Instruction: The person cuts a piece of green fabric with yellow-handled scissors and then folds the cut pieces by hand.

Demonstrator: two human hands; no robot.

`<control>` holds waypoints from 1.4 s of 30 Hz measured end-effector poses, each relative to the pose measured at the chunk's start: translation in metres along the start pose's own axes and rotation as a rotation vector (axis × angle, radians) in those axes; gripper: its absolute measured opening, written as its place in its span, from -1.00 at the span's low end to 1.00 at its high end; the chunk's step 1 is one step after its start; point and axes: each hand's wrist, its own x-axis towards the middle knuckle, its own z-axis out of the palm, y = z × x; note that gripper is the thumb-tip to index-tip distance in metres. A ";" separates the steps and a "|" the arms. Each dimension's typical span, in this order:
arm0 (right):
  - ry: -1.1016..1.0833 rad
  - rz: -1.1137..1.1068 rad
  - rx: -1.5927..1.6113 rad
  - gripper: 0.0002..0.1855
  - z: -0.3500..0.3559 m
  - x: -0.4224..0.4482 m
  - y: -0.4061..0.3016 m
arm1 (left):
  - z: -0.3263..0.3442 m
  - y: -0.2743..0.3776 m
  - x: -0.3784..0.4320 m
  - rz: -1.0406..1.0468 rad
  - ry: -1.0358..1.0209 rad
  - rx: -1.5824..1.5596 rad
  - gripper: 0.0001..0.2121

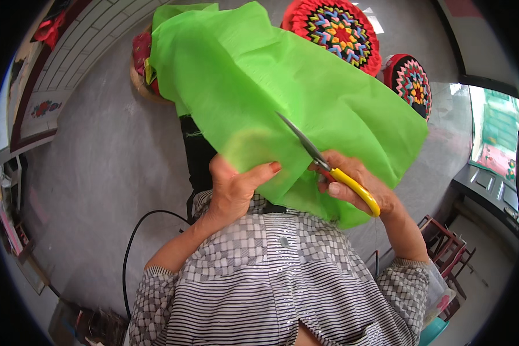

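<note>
A large sheet of thin bright green fabric (302, 86) spreads over my lap and beyond it, over part of a basket. My left hand (238, 181) grips the fabric's near left part, thumb on top and the fingers partly beneath the cloth. In my right hand (350, 181) is a pair of scissors (354, 188) with yellow handles, its metal blades pointing up and left over the cloth. The blades look nearly closed; whether cloth lies between them I cannot tell. Part of the right hand's fingers is hidden behind the handle.
A round basket (145, 88) with red cloth stands at the far left of the fabric. Two round stools or cushions with colourful patchwork tops, one larger (341, 34) and one smaller (413, 86), stand at the far right. A black cable (127, 246) curves at my left; a wooden chair (445, 246) is at right.
</note>
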 end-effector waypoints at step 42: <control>-0.062 0.104 0.400 -0.41 -0.001 -0.012 0.000 | 0.009 0.014 -0.006 0.075 -0.010 0.044 -0.78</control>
